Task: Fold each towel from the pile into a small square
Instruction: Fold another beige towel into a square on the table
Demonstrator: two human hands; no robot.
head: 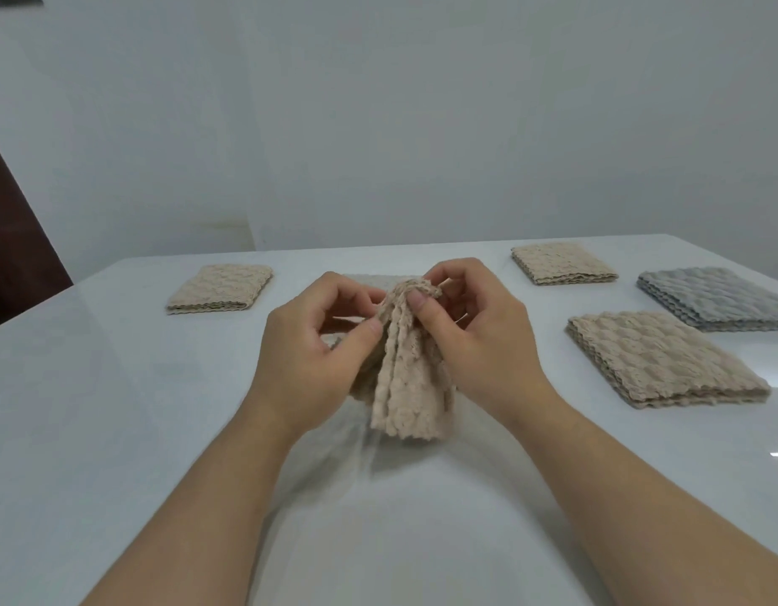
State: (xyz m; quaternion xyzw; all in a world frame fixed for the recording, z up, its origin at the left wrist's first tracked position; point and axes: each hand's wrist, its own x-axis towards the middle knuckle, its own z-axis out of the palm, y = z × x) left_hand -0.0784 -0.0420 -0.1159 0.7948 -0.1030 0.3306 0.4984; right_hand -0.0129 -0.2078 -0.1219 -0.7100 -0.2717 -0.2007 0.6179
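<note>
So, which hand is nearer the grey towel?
Right. The right hand is left of the grey towel; the left hand is farther left. Both pinch the beige towel.

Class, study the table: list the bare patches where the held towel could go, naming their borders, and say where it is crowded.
Free on the table: the left side, nearer than the far-left beige towel; and the front strip between the forearms, nearer than the held towel. Crowded: the right, where the far beige towel, grey towel and near beige towel lie close.
</note>
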